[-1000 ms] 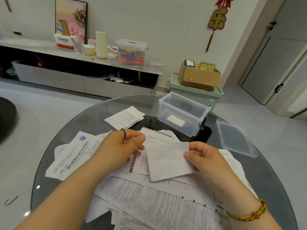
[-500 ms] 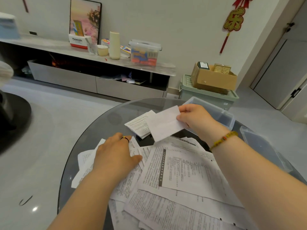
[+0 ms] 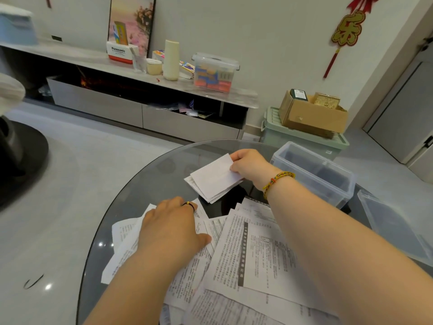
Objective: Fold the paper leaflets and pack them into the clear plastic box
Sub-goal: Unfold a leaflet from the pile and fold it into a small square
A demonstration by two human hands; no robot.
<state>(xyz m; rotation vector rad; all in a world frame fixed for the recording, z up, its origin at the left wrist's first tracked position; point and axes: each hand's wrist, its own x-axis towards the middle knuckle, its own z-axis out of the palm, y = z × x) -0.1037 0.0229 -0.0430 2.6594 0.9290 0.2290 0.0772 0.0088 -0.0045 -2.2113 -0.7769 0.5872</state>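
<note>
My right hand [image 3: 250, 166] pinches a folded white leaflet [image 3: 214, 175] by its far right corner and holds it on top of a small stack of folded leaflets [image 3: 212, 194] on the glass table. My left hand [image 3: 172, 225] lies flat, palm down, on the pile of unfolded printed leaflets [image 3: 253, 259] near me. The clear plastic box [image 3: 314, 171] stands open to the right of my right hand, beyond my wrist. What lies inside the box is hard to make out.
The box's clear lid [image 3: 396, 225] lies on the round glass table [image 3: 145, 181] at the far right. Beyond the table are a green bin with a cardboard box [image 3: 311, 113] and a low cabinet [image 3: 145, 90] with containers.
The view has shifted left. My right hand carried the folded leaflet away from me and lowered it onto the folded stack. My left hand let go and settled on the unfolded pile.
</note>
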